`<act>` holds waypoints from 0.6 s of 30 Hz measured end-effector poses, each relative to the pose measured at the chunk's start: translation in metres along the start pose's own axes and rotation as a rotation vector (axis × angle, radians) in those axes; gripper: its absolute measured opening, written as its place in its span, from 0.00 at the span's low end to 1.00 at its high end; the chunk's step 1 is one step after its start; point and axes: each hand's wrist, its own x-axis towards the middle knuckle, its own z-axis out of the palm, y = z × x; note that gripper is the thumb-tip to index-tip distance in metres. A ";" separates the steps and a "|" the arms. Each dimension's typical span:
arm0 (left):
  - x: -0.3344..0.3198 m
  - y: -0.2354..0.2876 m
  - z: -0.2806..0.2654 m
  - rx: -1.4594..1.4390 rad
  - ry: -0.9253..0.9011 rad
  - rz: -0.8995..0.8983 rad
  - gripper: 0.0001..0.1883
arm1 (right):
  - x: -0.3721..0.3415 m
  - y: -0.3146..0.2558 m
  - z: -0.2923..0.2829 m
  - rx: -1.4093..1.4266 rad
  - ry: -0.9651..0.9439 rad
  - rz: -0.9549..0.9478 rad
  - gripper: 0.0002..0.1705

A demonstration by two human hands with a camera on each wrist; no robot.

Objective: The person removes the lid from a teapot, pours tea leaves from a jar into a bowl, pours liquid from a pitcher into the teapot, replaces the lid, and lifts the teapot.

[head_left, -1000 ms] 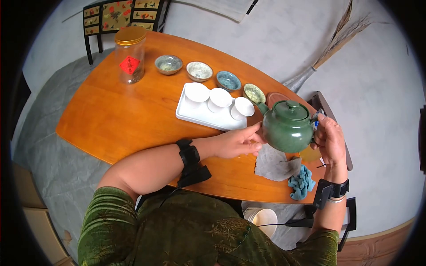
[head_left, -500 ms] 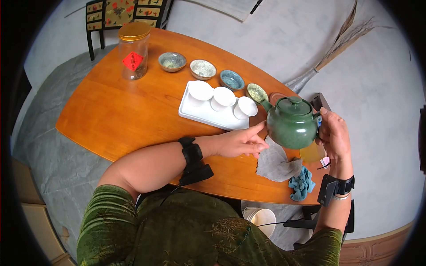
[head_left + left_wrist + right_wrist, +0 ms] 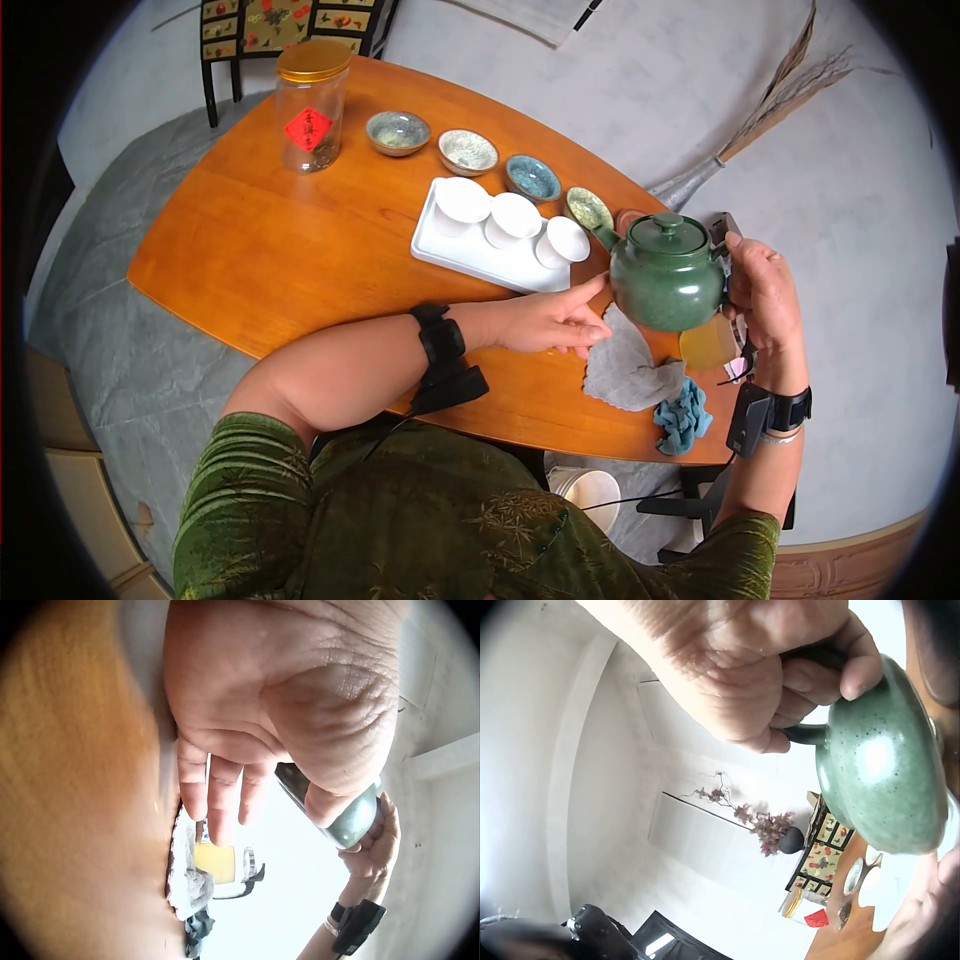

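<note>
My right hand (image 3: pixel 765 292) grips a green lidded teapot (image 3: pixel 666 285) by its handle, fingers curled round it, as the right wrist view also shows. The pot is held up over the table's right side, roughly level, its spout towards the cups. My left hand (image 3: pixel 550 318) has its index finger extended, the tip right at the pot's side below the spout; its other fingers are loose and hold nothing. Three white cups (image 3: pixel 462 200) stand on a white tray (image 3: pixel 432 248) just beyond the left hand.
Several small glazed bowls (image 3: pixel 467 151) line the far side of the wooden table (image 3: pixel 260 250). A gold-lidded jar (image 3: pixel 310 125) stands at the back left. Under the teapot lie a grey cloth (image 3: pixel 622 365) and a blue cloth (image 3: pixel 683 418), near a pitcher of yellow liquid (image 3: pixel 216 861).
The head view has shifted slightly, so the table things sit further right and higher. Both hands stay about the teapot; the left index finger looks straighter than before.
</note>
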 end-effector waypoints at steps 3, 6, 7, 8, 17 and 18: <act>0.000 0.000 -0.001 -0.009 0.000 -0.007 0.38 | -0.001 -0.004 0.003 0.015 -0.001 0.012 0.17; 0.001 -0.001 -0.002 -0.023 -0.008 -0.008 0.38 | 0.004 -0.001 -0.001 -0.001 0.009 0.010 0.17; 0.001 -0.002 -0.002 -0.030 -0.015 -0.009 0.39 | 0.006 0.000 -0.002 -0.023 0.010 0.005 0.16; 0.001 -0.002 -0.002 -0.031 -0.013 -0.010 0.39 | 0.006 0.000 -0.002 -0.023 0.009 0.006 0.16; 0.000 0.001 -0.002 -0.017 -0.027 -0.007 0.39 | 0.008 -0.002 0.000 -0.065 0.006 -0.014 0.16; 0.000 0.001 -0.003 -0.014 -0.031 -0.005 0.39 | 0.009 -0.002 0.000 -0.068 0.002 -0.013 0.17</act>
